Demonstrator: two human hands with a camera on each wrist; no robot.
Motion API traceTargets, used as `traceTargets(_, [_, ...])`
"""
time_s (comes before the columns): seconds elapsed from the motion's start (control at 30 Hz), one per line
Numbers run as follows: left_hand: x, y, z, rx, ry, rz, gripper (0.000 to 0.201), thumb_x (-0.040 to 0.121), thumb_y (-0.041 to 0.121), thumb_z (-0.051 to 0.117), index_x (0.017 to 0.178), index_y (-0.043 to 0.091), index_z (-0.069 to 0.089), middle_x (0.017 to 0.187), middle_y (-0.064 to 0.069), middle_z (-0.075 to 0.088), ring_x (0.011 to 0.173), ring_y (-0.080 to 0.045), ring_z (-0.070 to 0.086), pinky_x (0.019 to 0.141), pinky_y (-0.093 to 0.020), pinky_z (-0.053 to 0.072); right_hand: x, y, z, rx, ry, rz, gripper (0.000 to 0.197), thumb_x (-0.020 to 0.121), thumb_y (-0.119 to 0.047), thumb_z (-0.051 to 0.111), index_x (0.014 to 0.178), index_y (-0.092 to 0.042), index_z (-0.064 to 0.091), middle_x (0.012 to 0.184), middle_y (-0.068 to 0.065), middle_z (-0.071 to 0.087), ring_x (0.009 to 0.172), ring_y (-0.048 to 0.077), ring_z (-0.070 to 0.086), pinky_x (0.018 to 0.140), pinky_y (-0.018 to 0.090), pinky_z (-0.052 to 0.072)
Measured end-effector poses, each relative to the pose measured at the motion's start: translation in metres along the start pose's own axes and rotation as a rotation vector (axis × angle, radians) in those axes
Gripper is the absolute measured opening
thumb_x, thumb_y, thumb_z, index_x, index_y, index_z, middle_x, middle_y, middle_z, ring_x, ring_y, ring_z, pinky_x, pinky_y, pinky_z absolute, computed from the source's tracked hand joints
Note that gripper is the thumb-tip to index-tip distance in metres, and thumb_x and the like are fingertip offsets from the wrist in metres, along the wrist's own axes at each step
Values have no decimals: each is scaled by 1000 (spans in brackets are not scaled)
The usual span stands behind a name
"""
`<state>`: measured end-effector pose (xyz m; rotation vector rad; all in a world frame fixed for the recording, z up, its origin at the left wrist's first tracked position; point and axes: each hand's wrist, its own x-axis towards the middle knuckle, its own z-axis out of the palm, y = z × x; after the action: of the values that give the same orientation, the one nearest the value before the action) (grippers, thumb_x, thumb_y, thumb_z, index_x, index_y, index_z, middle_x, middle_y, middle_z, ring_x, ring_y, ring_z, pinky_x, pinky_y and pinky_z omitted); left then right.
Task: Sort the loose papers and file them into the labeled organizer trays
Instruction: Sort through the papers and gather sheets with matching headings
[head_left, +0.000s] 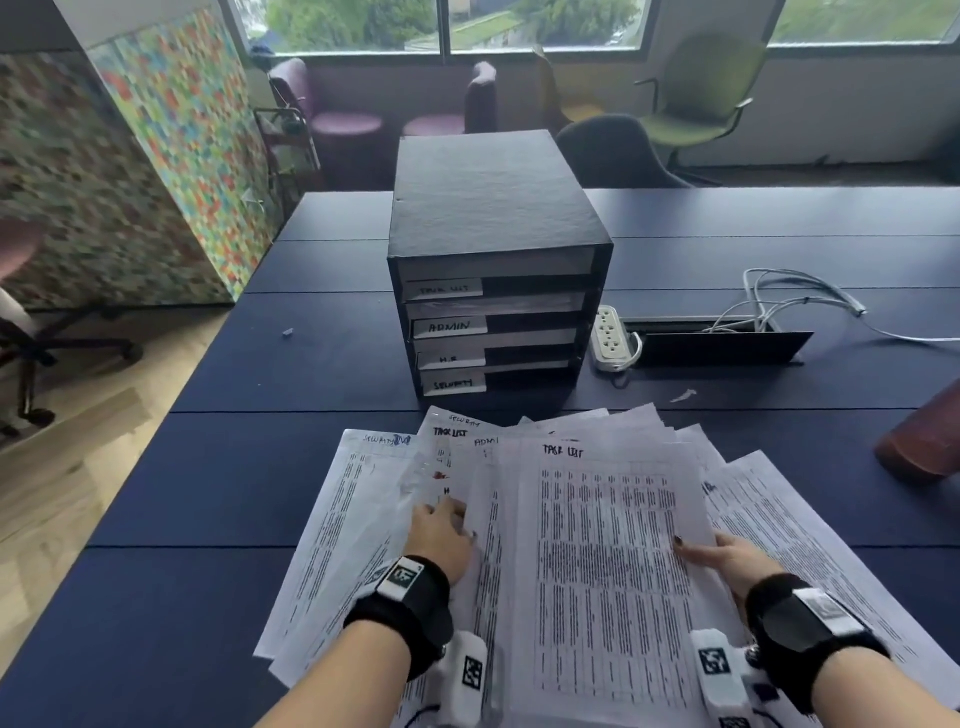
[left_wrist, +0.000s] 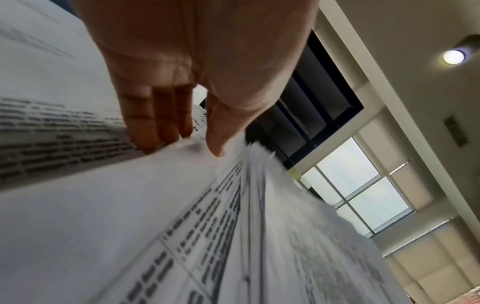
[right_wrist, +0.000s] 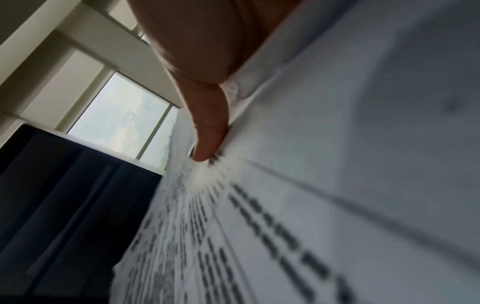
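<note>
**Loose papers fanned before the organizer**

Hidden or unclear: the lower ends of the papers (head_left: 613, 561) run off the bottom of the head view, and most sheets show only a strip or corner under the top sheet (head_left: 608, 571). In both wrist views the print is blurred past reading. The left hand (head_left: 441, 540) lies left of centre on the fan, fingers nearly straight and flat, with a fold of paper bunched between fingertips and thumb in the left wrist view; whether it pinches that fold cannot be told. The right hand (head_left: 727, 561), at lower right, has its thumb on the right edge of the top sheet; its fingers are hidden beneath, so it appears to hold that edge.

Writing: the top sheet is headed "TASK LIST"; sheets behind show "SECURITY", "TASK LIST" and a cut-off "ADMI". The organizer (head_left: 493, 270), at frame centre, carries tray labels, top to bottom: "TASK LIST" (faint), "ADMIN", "H.R", "SECURITY".

Edges and room: the papers nearly reach the organizer's foot. Bare dark bench (head_left: 234, 374) lies left of both. At right sit a power strip (head_left: 609, 338), an open cable slot with white cables (head_left: 789, 296), and a brown object (head_left: 919, 441) cut off by the frame.
</note>
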<state>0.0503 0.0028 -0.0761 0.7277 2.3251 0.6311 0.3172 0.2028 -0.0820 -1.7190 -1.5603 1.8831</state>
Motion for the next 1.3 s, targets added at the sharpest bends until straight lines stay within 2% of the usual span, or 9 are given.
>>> traceTargets(0.17, [-2,-5,-3,-182,-113,117,24,89,7,55,107,22,62,106,0,61,92,-15,59,83,-22,47,6,-5,2,-209,-27,-50,88,20,-66,82,90,-18,63,86,4,70,85,25,64,88,38,48])
traceTargets(0.27, [-6,-13,-5,-307,41,27,30,89,3,50,99,29,62,98,1,64,91,-18,60,79,-25,47,5,-7,5,-200,-69,-18,53,63,-20,82,108,-2,60,90,10,69,88,27,64,91,43,48])
traceTargets(0.33, [-4,-23,-9,-158,263,-97,28,89,9,48,107,26,62,108,-4,60,101,-23,56,90,-32,45,8,-5,5,-239,-33,-17,40,72,0,74,109,4,60,83,9,69,82,26,63,85,38,49])
traceTargets(0.4, [-4,-31,-15,-111,347,-198,27,85,13,54,109,22,62,110,-6,60,106,-24,54,98,-35,41,9,-2,5,-276,-19,-1,35,72,-1,75,105,0,62,82,7,70,81,25,64,84,37,49])
traceTargets(0.63, [-14,-19,-6,-166,75,-70,28,83,22,65,111,20,64,102,1,63,97,-17,59,86,-25,46,6,-4,6,-344,6,-26,33,76,-6,72,107,-1,61,81,3,65,72,12,60,59,21,42])
traceTargets(0.77, [-28,-2,0,-278,24,86,23,95,19,50,116,13,58,106,3,64,94,-13,58,87,-25,45,4,-4,7,-347,23,-22,37,77,-5,71,111,4,59,80,3,63,70,9,58,55,18,38])
traceTargets(0.93, [-36,11,0,-153,-115,190,55,97,53,25,120,15,58,118,-4,59,114,-20,54,94,-24,37,5,-2,5,-343,10,-32,40,78,-4,70,115,4,58,90,8,63,71,10,57,53,16,40])
traceTargets(1.13, [-20,1,-1,-87,112,34,36,94,36,49,98,9,72,115,-4,63,95,-17,57,88,-27,46,8,-1,3,-346,4,-40,40,77,-3,71,113,4,59,81,4,64,73,12,59,57,18,39])
traceTargets(1.3, [-19,-14,-16,167,207,-267,55,79,46,66,125,22,47,130,-8,41,120,-24,39,103,-38,37,10,1,4,-337,6,-50,36,75,-2,72,109,2,60,78,2,64,72,13,59,58,20,40])
